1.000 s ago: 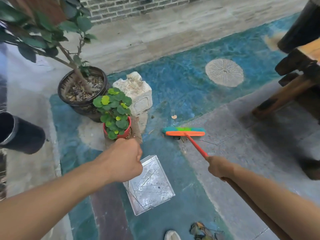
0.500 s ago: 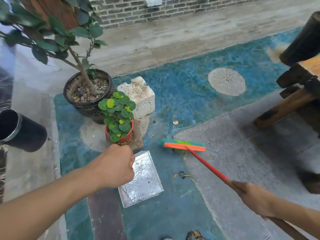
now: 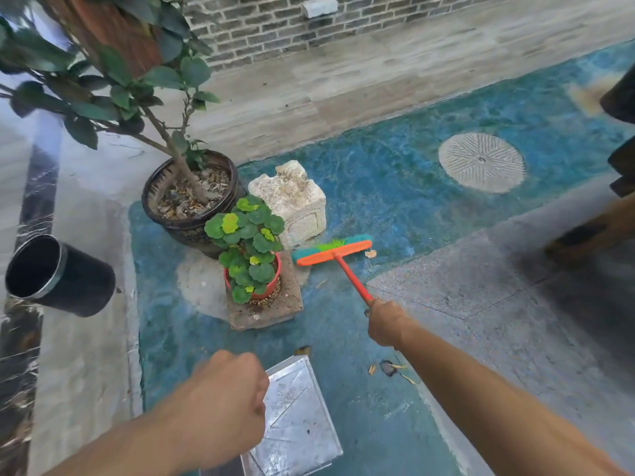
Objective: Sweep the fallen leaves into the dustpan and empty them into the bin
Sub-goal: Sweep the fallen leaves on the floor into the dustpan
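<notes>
A broom [image 3: 331, 250] with an orange head and green and teal bristles rests on a teal floor [image 3: 395, 187], well ahead of both hands. Its red handle slants back and to the right into the right hand [image 3: 388, 324], which is wrapped tightly around it, knuckles up. The right arm reaches forward from the lower right corner, almost straight.

One dry leaf [image 3: 370, 253] lies just beside the right end of the broom head. A second leaf [image 3: 302, 350] lies just past the far edge of a flat metal dustpan [image 3: 295, 417], between the two hands. A few more leaf scraps [image 3: 390, 367] lie right of the dustpan, beside the right forearm.

The dustpan sits on the floor near the bottom of the view, with its far edge towards the broom. The left hand [image 3: 226, 403] is curled into a closed fist over the dustpan's left edge, back of the hand up. Whether it grips anything cannot be seen. The left arm comes in from the lower left corner.

A black bin [image 3: 62, 276] is at the far left, its open mouth showing, well apart from the dustpan.

Left of the broom head, a red pot [image 3: 271, 286] of round green leaves stands on a stone slab [image 3: 275, 310]. Behind it are a pale stone block [image 3: 292, 197] and a dark pot [image 3: 192, 228] holding a small tree. A round grate [image 3: 481, 163] is set in the floor at the upper right.
</notes>
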The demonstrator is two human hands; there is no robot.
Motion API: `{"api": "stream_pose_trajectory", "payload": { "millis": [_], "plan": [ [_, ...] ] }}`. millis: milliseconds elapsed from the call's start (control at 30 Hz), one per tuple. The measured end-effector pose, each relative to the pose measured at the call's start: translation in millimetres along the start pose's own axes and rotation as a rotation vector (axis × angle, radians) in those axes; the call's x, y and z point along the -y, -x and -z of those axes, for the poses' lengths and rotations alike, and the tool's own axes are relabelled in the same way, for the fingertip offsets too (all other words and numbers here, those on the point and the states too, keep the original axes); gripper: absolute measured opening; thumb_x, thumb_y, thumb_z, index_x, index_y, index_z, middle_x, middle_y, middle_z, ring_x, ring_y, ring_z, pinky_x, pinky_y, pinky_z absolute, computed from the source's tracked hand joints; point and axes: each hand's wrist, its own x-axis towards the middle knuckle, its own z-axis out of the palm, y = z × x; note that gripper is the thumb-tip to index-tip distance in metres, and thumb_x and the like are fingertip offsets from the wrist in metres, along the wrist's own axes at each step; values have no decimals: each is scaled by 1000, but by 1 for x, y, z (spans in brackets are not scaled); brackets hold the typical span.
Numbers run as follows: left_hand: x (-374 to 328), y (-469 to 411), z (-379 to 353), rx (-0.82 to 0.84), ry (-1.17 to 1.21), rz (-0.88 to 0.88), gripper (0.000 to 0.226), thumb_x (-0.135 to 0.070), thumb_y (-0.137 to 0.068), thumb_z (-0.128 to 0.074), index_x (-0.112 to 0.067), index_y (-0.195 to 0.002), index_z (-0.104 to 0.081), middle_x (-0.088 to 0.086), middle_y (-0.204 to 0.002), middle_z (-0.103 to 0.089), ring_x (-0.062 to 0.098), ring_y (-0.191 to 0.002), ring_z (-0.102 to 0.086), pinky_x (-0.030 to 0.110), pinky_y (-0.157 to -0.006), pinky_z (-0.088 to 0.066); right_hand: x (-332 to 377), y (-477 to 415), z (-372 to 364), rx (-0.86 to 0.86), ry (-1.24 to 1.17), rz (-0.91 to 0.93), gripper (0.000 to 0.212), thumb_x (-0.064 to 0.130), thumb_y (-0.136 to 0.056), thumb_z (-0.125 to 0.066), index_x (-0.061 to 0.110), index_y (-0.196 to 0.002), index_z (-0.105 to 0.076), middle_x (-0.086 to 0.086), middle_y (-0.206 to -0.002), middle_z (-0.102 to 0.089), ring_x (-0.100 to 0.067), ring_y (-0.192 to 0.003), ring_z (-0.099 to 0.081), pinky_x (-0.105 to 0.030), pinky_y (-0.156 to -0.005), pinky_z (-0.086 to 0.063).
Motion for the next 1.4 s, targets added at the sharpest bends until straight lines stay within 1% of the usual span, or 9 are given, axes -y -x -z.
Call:
{"api": "stream_pose_trajectory", "payload": {
  "millis": [100,233,400,600,767,1200,1300,1333,1400],
  "plan": [
    [-2,-8,0,9,-14,-12,20,-19,-63,-44,-3,-75,-41,13,-56,-37,32,-67,-35,42,-53,-37,-34,17,8,42,58,-9,47,8,-96,-37,5,-143,-35,-13,-124,-55,-27,-108,-61,-31,-85,-51],
    [-9,-15,7,24,3,-42,18,-15,-62,-44,0,-69,-38,18,-59,-34,28,-63,-29,40,-53,-34,-118,49,21,153,126,-38,66,6,-90,-34,27,-152,-24,-7,-109,-58,-15,-63,-62,-22,-43,-51],
    [-11,-26,7,-3,24,-75,18,-13,-60,-44,2,-70,-43,16,-56,-34,23,-56,-29,37,-54,-34,-189,96,30,178,121,-64,53,22,-97,-30,46,-144,-35,1,-111,-66,-18,-84,-69,-33,-76,-59],
    [-4,-19,-8,-69,18,-67,20,-14,-67,-49,-1,-67,-34,7,-54,-18,22,-58,-18,34,-51,-23,-164,47,48,39,-36,-76,43,26,-98,-31,33,-138,-46,-5,-83,-66,-23,-50,-67,-36,-56,-59],
    [-1,-18,-7,-121,20,-21,24,-16,-70,-53,-6,-69,-31,5,-57,-21,23,-60,-20,33,-50,-23,-125,14,48,87,40,-103,51,10,-94,-35,15,-145,-36,-4,-72,-53,-19,-42,-56,-23,-31,-40],
    [6,2,4,-59,-24,-113,21,-18,-61,-49,-8,-67,-32,9,-59,-21,21,-61,-18,34,-53,-23,-198,192,-73,342,-131,-280,60,12,-94,-27,41,-147,-30,2,-92,-58,-12,-57,-66,-18,-38,-45],
    [2,15,2,-46,-31,-133,22,-17,-57,-46,-5,-69,-32,13,-66,-20,21,-64,-17,34,-54,-20,-208,237,-89,334,-176,-352,44,54,-97,-25,47,-136,-44,4,-116,-62,-15,-95,-68,-21,-79,-54],
    [-1,17,1,-39,-22,-128,22,-17,-57,-45,-3,-70,-33,13,-66,-21,21,-65,-18,34,-54,-20,-209,245,-87,307,-204,-351,59,76,-86,-19,50,-129,-50,5,-122,-62,-16,-103,-65,-21,-87,-50],
    [-6,21,-1,-7,-13,-136,23,-16,-57,-45,-1,-71,-33,14,-64,-23,23,-64,-20,33,-54,-22,-212,253,-79,253,-236,-333,79,89,-61,-10,54,-116,-55,9,-116,-65,-11,-96,-64,-15,-80,-47]
  ]
}}
